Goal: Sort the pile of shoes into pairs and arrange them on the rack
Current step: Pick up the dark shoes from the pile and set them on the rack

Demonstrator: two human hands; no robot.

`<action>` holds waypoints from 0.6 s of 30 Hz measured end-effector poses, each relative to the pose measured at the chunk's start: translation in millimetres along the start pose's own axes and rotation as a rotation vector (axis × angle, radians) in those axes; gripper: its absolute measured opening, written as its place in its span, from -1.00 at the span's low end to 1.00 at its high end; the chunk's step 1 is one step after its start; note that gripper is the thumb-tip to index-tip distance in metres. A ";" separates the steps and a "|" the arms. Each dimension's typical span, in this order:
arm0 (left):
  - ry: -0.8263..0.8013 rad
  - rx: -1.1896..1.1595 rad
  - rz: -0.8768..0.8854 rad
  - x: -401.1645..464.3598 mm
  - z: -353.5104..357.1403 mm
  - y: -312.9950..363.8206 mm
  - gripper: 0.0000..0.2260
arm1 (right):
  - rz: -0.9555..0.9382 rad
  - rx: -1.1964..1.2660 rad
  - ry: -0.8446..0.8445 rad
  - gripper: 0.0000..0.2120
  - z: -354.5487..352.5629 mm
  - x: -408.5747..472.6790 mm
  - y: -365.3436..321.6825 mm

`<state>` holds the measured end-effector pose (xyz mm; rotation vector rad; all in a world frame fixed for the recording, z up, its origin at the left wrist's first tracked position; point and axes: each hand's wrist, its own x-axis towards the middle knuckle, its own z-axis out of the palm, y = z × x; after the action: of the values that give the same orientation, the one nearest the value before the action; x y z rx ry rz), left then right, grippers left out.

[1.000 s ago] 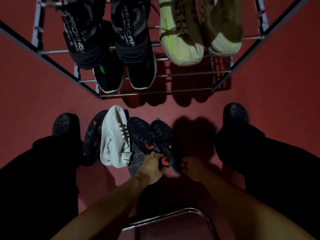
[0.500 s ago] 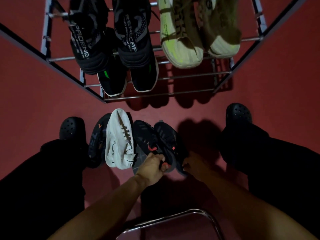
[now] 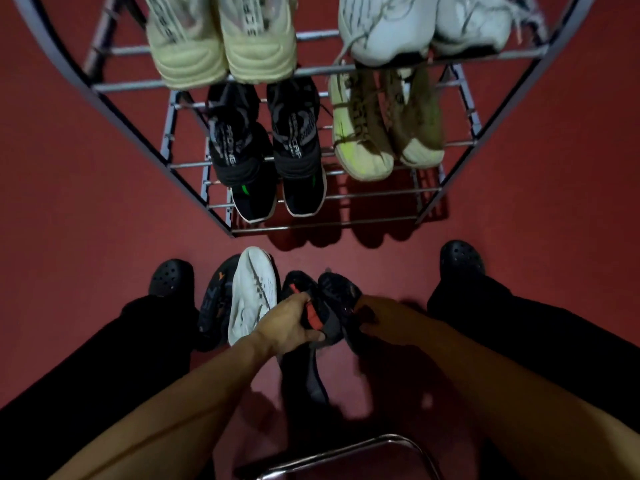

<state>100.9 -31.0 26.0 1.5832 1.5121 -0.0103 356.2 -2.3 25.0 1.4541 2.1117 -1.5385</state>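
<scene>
1. On the red floor (image 3: pixel 86 209) between the person's feet, the left hand (image 3: pixel 287 327) grips a black shoe with a red tab (image 3: pixel 304 306) at its heel end, fingers curled round the collar. Likely held there for a one-handed lift.
2. The right hand (image 3: pixel 377 317) is on the matching black shoe (image 3: pixel 337 292) just beside the first. It is in shadow, so whether its fingers pinch or only touch cannot be told.
3. Both black shoes lie side by side, touching, long axes running away from the person, toes toward the rack (image 3: pixel 363 195). Judged: one hand per shoe, so the pair goes up together.
4. Left of them lie a white shoe (image 3: pixel 254 296), toe toward the rack, and a dark shoe with an orange mark (image 3: pixel 218 296) touching its left side; both wait unsorted.
5. The rack already holds pairs: cream (image 3: pixel 221 39) and white (image 3: pixel 422 29) on top, black (image 3: pixel 266 147) and olive (image 3: pixel 384 126) below, black with green marks (image 3: pixel 277 199) lowest. All show their heels to the camera, toes pointing away.
6. The lowest tier has free bar space at right, a probable spot.
</scene>
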 end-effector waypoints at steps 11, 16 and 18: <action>0.094 0.193 0.223 -59.1 -56.5 62.9 -0.51 | 0.027 -0.085 0.247 -0.54 -59.4 -86.9 -74.8; 0.165 0.249 0.306 -84.6 -75.9 98.4 -0.54 | 0.005 -0.122 0.403 -0.59 -67.9 -128.5 -95.6; 0.180 0.299 0.329 -89.3 -80.9 111.6 -0.54 | -0.008 -0.151 0.445 -0.62 -70.5 -139.7 -99.2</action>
<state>122.3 -33.6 188.8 2.1080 1.4149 0.0982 380.7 -31.1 206.4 1.8674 2.4036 -1.1005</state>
